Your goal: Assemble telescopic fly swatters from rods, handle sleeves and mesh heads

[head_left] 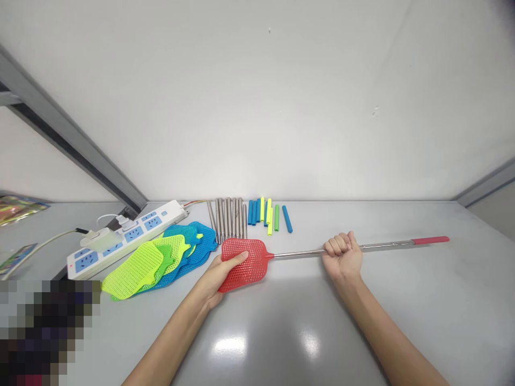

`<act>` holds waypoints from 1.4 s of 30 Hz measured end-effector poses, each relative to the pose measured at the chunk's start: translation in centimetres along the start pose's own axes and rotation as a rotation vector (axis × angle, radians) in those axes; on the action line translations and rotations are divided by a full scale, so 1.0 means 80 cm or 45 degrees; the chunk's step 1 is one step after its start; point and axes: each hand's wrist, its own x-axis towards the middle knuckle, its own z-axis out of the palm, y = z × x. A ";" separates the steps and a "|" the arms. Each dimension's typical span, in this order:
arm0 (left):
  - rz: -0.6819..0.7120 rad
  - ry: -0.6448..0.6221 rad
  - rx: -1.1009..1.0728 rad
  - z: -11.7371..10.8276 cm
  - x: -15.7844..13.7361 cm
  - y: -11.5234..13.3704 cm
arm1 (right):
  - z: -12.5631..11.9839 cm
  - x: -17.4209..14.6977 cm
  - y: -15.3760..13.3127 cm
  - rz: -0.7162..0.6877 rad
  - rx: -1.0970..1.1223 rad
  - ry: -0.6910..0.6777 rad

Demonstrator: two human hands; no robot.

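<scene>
A red fly swatter (253, 268) with an extended metal rod and a red grip (430, 240) lies across both my hands, its head to the left. My left hand (219, 276) holds the head, thumb on top and the other fingers hidden beneath. Around the middle of the rod my right hand (341, 257) is closed in a fist. Left of the red head is a pile of yellow, green and blue swatter heads (137, 265). Several metal rods (229, 217) lie side by side behind it, with blue, yellow and green grip sleeves (261, 210) beside them.
A white power strip (124, 238) with plugged-in adapters and cables lies at the left, against the pile of heads. Behind the table (281, 332) stands a pale wall (273, 107). Grey metal frame posts (80, 134) border the left side. A shiny packet (20, 208) lies at the far left.
</scene>
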 end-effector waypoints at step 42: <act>-0.061 -0.035 0.026 0.011 -0.006 0.001 | 0.009 -0.015 0.014 -0.027 -0.114 0.064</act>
